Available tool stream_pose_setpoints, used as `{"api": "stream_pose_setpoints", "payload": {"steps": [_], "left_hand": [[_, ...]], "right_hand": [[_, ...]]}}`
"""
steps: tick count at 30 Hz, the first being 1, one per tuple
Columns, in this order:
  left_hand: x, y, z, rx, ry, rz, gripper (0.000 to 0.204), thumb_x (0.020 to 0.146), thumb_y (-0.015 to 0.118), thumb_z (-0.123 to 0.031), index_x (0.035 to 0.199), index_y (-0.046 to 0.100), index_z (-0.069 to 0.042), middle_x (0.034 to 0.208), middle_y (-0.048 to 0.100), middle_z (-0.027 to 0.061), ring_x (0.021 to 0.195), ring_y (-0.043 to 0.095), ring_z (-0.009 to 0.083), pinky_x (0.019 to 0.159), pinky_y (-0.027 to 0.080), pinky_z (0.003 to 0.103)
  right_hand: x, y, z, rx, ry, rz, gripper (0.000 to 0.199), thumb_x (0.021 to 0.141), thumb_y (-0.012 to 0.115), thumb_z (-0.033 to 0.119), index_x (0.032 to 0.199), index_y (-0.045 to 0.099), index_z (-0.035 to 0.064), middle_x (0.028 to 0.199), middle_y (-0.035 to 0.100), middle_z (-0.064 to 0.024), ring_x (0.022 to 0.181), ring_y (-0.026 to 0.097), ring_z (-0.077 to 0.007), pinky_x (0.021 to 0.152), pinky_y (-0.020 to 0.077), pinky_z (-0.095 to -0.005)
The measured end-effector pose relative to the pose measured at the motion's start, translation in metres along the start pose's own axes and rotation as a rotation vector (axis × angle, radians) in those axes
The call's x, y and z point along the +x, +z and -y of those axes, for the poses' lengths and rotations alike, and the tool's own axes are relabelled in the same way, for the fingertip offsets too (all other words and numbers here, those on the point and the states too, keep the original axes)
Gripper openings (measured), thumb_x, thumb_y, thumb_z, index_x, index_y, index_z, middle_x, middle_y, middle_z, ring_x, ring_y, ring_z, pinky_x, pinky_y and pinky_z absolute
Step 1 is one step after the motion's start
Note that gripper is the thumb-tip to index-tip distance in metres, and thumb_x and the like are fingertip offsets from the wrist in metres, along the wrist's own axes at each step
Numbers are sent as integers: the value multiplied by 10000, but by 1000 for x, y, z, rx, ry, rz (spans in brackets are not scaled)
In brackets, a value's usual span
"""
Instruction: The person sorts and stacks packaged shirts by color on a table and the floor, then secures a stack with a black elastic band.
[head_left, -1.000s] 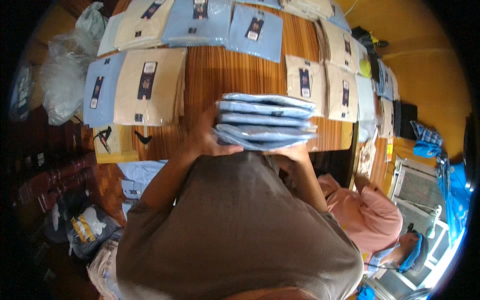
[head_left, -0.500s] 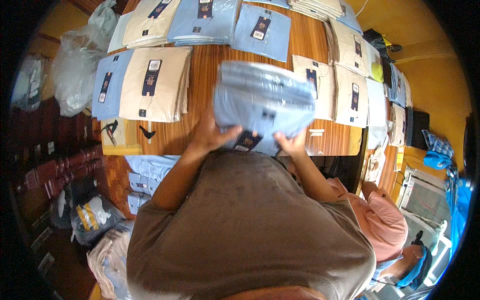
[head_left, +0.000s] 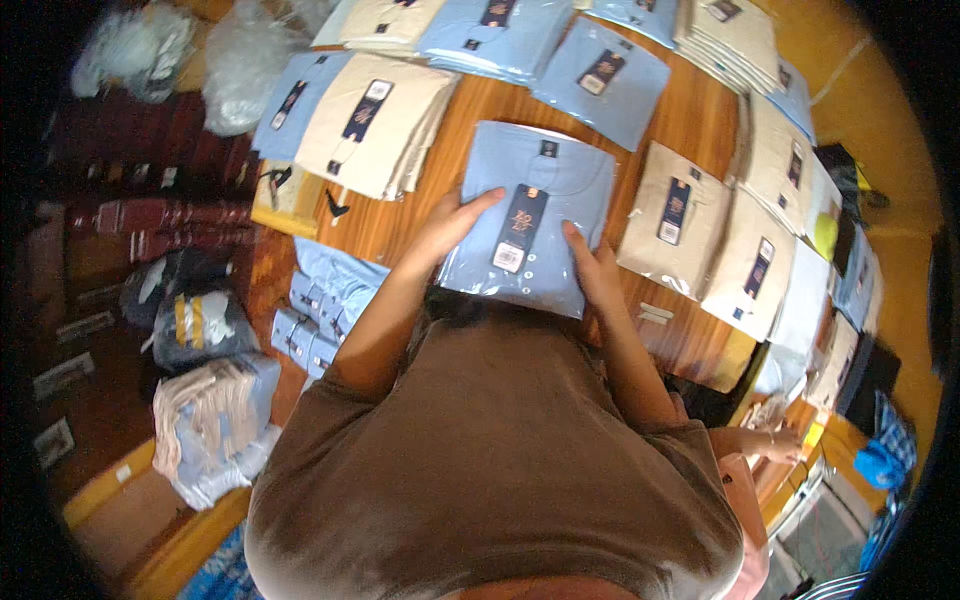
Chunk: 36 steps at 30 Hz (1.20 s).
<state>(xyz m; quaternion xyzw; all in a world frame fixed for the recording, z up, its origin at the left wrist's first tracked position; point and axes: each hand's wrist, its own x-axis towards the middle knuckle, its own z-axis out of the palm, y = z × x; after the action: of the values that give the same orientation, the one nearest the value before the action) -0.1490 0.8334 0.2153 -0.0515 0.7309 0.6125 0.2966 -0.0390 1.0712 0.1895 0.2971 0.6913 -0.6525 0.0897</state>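
Between my two hands is a folded light-blue shirt [head_left: 565, 180] in clear plastic, with a dark hang tag [head_left: 520, 225] on its front and small buttons below. My left hand [head_left: 462, 222] grips its left edge, thumb lying on top. On the right edge my right hand [head_left: 597, 268] holds it the same way, thumb over the face. Fingers of both hands are hidden beneath the pack. Whether more than one shirt is in my grip, I cannot tell. Beyond it on the wooden table [head_left: 445, 150] lies another bagged blue shirt [head_left: 605, 75].
Piles of bagged beige shirts [head_left: 375, 125] and blue shirts [head_left: 495, 35] cover the table's far and left sides. More beige packs [head_left: 675, 205] lie to the right. Folded clothes [head_left: 215, 420] are stacked low at left. A co-worker's arm [head_left: 755, 442] reaches in at lower right.
The blue pack was tilted and blurred, its tag near my body; now it lies face up, collar away from me. The whole view has turned, and the co-worker's arm has reached forward.
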Motion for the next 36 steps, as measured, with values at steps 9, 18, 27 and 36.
{"api": "stream_pose_setpoints", "payload": {"steps": [9, 18, 27, 36], "left_hand": [[-43, -117, 6, 158, 205, -188, 281, 978, 704, -245, 1097, 718, 10, 882, 721, 57, 792, 663, 140, 731, 541, 295], [-19, -332, 105, 744, 488, -842, 298, 893, 761, -208, 1134, 708, -40, 941, 709, 129, 862, 706, 284, 767, 558, 387], [14, -386, 74, 924, 612, -868, 124, 852, 773, -225, 934, 781, -133, 992, 721, 115, 972, 664, 321, 851, 536, 417], [23, -439, 17, -50, 518, -649, 202, 911, 797, -170, 1050, 764, -26, 841, 714, -6, 755, 627, 70, 631, 479, 228]], "right_hand": [[3, -22, -51, -315, -488, -347, 801, 906, 798, 368, 1424, 433, -121, 1393, 515, -260, 1270, 521, -318, 1066, 440, -421], [-75, 43, 60, -486, -978, -700, 498, 930, 743, 97, 1356, 506, -7, 1418, 442, -185, 1191, 561, -287, 963, 540, -392], [-102, 89, 65, -651, -949, -695, 298, 955, 717, 133, 1199, 617, -6, 1334, 545, -186, 1166, 579, -291, 910, 533, -371], [-88, 113, 94, -710, -989, -573, 240, 951, 703, 95, 1160, 636, -3, 1267, 615, -190, 1190, 603, -312, 944, 537, -392]]}}
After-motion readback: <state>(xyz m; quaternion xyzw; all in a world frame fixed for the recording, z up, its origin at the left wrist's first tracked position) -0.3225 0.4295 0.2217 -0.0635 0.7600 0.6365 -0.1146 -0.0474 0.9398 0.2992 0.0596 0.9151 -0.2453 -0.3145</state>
